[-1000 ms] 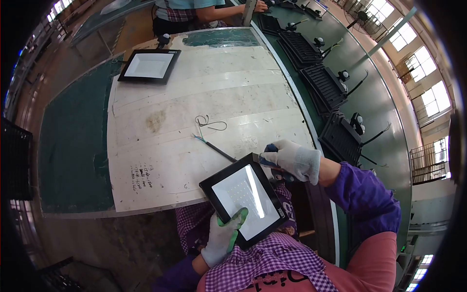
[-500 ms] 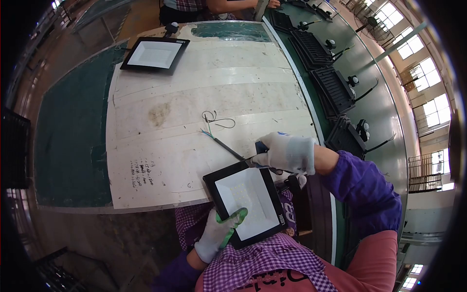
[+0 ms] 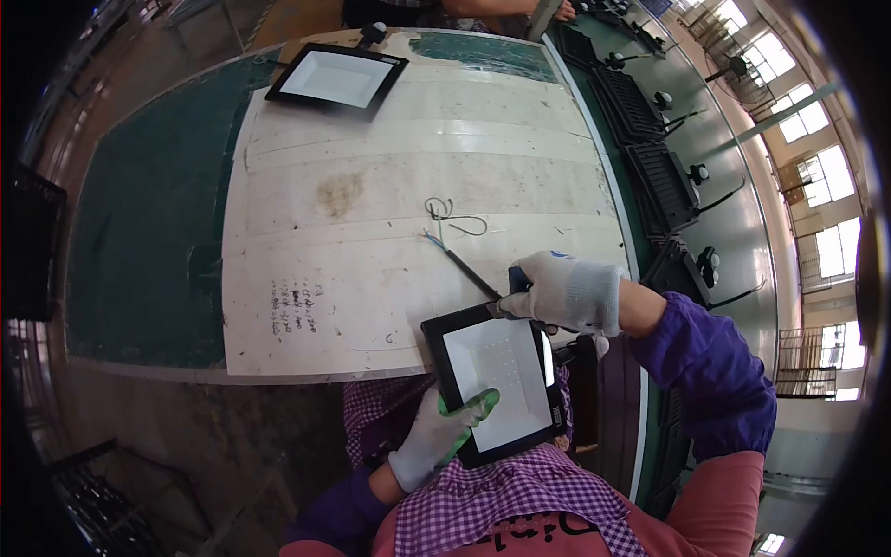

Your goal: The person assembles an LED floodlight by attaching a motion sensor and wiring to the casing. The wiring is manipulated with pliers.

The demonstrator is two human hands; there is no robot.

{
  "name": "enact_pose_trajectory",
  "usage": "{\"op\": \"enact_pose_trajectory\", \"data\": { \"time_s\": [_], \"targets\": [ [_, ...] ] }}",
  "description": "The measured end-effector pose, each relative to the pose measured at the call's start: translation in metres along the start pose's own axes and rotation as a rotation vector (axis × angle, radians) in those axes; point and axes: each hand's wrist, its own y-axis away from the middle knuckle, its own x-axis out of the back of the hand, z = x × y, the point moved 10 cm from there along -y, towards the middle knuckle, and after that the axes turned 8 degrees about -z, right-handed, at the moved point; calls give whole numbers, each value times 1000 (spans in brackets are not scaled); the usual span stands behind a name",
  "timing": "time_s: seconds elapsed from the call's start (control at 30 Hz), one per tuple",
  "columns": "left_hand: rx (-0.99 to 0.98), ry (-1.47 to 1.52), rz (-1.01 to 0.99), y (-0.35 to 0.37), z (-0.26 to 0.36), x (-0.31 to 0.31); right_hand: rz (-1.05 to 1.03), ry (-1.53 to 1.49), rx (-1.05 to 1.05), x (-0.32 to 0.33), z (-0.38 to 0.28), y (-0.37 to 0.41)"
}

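Scuffed white bench [image 3: 390,167] beyond held floodlight [image 3: 501,371]: wire loop [image 3: 453,219], second floodlight [image 3: 336,79].

1. 2 floodlights: held floodlight [image 3: 510,367] at 6 o'clock, far floodlight [image 3: 336,79] at 11 o'clock.
2. 2 gloved hands: left hand [image 3: 432,446], right hand [image 3: 561,292].
3. At least 4 finned housings [image 3: 664,181] at 2 o'clock.
4. 1 black cable [image 3: 469,269].

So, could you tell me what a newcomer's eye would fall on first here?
A flat black lamp with a white face is held low in the middle, the gloved left hand gripping its near edge and the right hand closed at its far edge. Its cable trails onto the white table, a second lamp lies at the far end, and black housings line the green belt on the right.
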Motion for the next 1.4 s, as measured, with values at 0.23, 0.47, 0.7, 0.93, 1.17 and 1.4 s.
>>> {"op": "enact_pose_trajectory", "data": {
  "time_s": [0.23, 0.47, 0.7, 0.93, 1.17, 1.4],
  "targets": [
    [92, -45, 28, 1, -2, 3, -75, 113, 41, -26, -49, -21],
    [22, 18, -5, -3, -1, 1, -84, 134, 62, -32, -62, -27],
    [15, -7, -54, 0, 8, -2, -59, 119, 128, -32, -59, -31],
    [-148, 258, -14, 52, 34, 44, -20, -38, 135, -24, -42, -33],
    [-219, -121, 356, 106, 29, 60, 28, -359, 133, -28, -18, -41],
    [-128, -192, 344, 99, 68, 77, -28, -38, 156, -2, -24, -42]
  ]
}}
